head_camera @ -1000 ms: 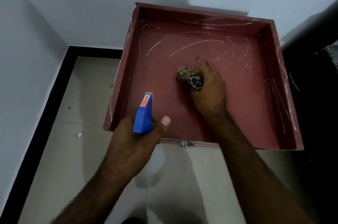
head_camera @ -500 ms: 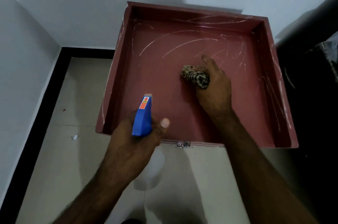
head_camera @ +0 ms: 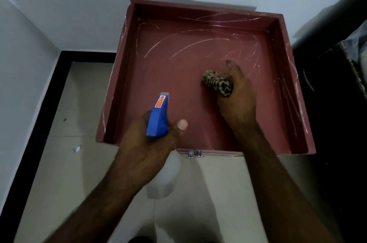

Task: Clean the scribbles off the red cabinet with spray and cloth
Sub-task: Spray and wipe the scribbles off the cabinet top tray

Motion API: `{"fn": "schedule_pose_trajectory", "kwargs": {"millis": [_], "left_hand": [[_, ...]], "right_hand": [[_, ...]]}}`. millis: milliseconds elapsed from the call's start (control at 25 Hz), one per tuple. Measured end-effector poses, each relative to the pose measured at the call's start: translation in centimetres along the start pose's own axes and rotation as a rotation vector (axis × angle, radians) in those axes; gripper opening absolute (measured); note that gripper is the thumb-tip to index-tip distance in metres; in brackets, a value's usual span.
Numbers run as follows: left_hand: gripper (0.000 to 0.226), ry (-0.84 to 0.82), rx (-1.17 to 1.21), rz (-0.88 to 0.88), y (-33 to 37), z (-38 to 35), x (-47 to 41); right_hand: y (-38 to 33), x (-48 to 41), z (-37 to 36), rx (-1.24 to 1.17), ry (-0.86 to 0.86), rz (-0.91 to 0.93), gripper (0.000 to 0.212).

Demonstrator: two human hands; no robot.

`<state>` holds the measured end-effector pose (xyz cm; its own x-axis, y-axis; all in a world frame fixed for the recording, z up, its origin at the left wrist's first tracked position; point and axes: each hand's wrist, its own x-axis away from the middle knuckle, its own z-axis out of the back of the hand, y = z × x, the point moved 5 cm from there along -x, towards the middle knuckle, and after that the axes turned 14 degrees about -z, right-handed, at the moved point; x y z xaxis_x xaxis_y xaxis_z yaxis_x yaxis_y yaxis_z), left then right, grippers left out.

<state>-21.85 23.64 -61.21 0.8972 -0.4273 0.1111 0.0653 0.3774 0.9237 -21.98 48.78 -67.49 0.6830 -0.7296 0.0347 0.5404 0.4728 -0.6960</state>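
Note:
The red cabinet (head_camera: 168, 75) stands in the room's corner, its recessed top seen from above. White scribbles (head_camera: 198, 41) arc across the far half of the top and down its right wall. My right hand (head_camera: 237, 93) grips a bunched checked cloth (head_camera: 218, 84) and presses it on the red surface right of centre. My left hand (head_camera: 147, 143) holds a spray bottle with a blue head (head_camera: 158, 117) over the cabinet's near left part, nozzle pointing away from me. The bottle's pale body (head_camera: 164, 179) hangs below my hand.
White walls (head_camera: 59, 14) meet behind and left of the cabinet. A black skirting (head_camera: 39, 103) edges the pale tiled floor (head_camera: 69, 163). Dark furniture (head_camera: 337, 103) stands close against the cabinet's right side. A small metal latch (head_camera: 195, 153) sits on the cabinet's front edge.
My right hand has slid the cloth to the right across the cabinet top. My left hand keeps the spray bottle in much the same place.

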Motion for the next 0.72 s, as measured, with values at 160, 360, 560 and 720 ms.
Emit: {"fn": "schedule_pose_trajectory", "kwargs": {"millis": [160, 360, 560, 720], "left_hand": [[0.045, -0.062, 0.016, -0.012, 1.2, -1.2, -1.8], [0.049, -0.209, -0.016, 0.000, 2.4, -3.4, -3.6], [0.058, -0.206, -0.083, 0.024, 2.9, -4.2, -4.3], [0.051, -0.264, -0.054, 0.011, 3.9, -4.3, -4.8]], "right_hand": [[2.0, 2.2, 2.2, -0.017, 0.077, 0.001, 0.081], [2.5, 2.6, 2.6, -0.059, 0.093, 0.027, 0.070], [2.5, 3.3, 3.1, -0.096, 0.128, 0.096, 0.050], [3.1, 3.8, 3.3, -0.107, 0.096, 0.115, 0.034]]}}
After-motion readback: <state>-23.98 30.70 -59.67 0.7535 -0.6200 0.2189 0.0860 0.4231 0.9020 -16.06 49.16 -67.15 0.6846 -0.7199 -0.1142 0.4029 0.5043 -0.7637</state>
